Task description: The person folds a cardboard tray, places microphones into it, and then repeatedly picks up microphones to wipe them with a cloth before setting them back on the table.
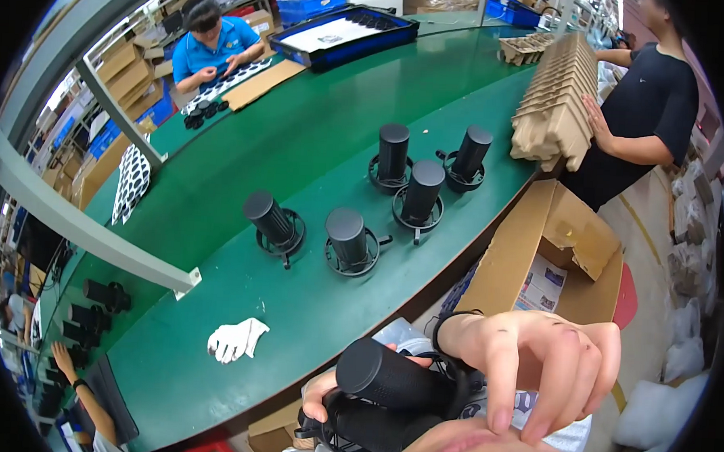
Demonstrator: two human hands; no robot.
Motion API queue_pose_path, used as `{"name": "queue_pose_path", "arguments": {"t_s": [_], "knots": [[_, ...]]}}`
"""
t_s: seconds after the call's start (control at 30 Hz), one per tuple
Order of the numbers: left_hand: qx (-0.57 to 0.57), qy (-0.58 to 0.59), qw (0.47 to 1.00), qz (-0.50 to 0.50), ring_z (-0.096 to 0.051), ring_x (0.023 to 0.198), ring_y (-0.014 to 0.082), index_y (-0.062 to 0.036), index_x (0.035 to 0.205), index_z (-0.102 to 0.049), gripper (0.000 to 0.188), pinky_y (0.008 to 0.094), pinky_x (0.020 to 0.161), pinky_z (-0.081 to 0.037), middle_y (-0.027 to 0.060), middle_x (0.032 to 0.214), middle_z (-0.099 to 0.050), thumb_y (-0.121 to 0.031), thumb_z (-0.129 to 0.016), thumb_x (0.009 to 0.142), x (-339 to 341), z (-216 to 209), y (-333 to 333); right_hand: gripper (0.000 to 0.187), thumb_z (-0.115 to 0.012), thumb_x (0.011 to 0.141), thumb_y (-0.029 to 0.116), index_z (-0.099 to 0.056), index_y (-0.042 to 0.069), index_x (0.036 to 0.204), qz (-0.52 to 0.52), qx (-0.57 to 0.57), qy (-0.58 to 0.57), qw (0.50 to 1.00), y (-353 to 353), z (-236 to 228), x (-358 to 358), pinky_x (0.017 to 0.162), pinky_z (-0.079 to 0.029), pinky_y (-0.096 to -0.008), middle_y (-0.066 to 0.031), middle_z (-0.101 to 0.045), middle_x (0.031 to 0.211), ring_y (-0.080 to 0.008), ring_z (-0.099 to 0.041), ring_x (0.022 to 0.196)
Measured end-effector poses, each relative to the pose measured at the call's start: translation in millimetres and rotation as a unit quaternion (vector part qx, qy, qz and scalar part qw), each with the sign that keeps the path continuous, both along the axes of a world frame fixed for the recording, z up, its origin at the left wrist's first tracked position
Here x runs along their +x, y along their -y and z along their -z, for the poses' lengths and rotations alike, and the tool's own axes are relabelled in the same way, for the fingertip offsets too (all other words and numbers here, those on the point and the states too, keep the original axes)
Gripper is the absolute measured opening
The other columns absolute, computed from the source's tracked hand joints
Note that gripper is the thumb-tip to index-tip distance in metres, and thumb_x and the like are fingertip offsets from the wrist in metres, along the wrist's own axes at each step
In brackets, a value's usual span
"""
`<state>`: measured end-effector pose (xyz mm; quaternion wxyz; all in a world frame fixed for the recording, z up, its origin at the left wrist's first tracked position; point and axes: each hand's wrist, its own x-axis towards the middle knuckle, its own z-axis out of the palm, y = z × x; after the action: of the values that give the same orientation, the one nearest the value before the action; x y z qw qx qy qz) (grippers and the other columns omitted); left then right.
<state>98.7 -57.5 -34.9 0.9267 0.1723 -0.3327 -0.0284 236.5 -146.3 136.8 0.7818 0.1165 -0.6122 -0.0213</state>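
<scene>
Several fingers of one hand (319, 398) are closed round the nearer of two black cylinders (396, 381), held low in front of me; the second lies just below it, and I can't tell whether I grip that one too. My other hand (551, 372) is raised by my face, its fingers bent with their tips close together and nothing seen between them; which hand is left and which right I can't make out. Beyond my grip, a white glove (238, 340) lies near the edge of the green tabletop (301, 320). Farther along stand five more black cylinders (348, 235), each with a ring-shaped mount about its base, some of them tilted. To the right, below the tabletop's edge, is an open cardboard carton (497, 272). Past it, a person in a dark shirt (646, 109) has a hand against a stack of moulded brown trays (557, 97). Across from me sits a person in blue (216, 48).
</scene>
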Motion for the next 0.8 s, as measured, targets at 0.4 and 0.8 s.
{"name": "queue_pose_path", "arguments": {"t_s": [0.4,0.8], "knots": [[0.209,-0.365,0.904,0.08,-0.05,0.108,0.0243,0.0089,0.126,-0.042,0.094,0.0322,0.095,-0.037,0.0154,0.119,-0.052,-0.042,-0.068,0.051,-31.0,37.3,-30.3,0.025,-0.077,0.071,0.014,-0.064,0.004,0.09,0.017,-0.557,0.377,0.74,-35.8,52.9,50.6,0.073,-0.05,-0.034,-0.01,-0.063,0.094,-0.0277,-0.06,0.087],[0.065,-0.428,0.89,-0.146,-0.044,0.125,0.0373,0.0063,0.144,-0.01,0.117,0.0413,0.103,-0.039,0.0328,0.141,-0.028,-0.055,-0.064,0.061,-33.7,-30.4,-7.3,0.079,-0.09,0.055,0.025,-0.051,-0.001,0.119,-0.038,-0.622,0.237,0.746,-18.0,85.6,76.1,0.062,-0.045,-0.0262,-0.0048,-0.062,0.072,-0.0139,-0.061,0.07]]}}
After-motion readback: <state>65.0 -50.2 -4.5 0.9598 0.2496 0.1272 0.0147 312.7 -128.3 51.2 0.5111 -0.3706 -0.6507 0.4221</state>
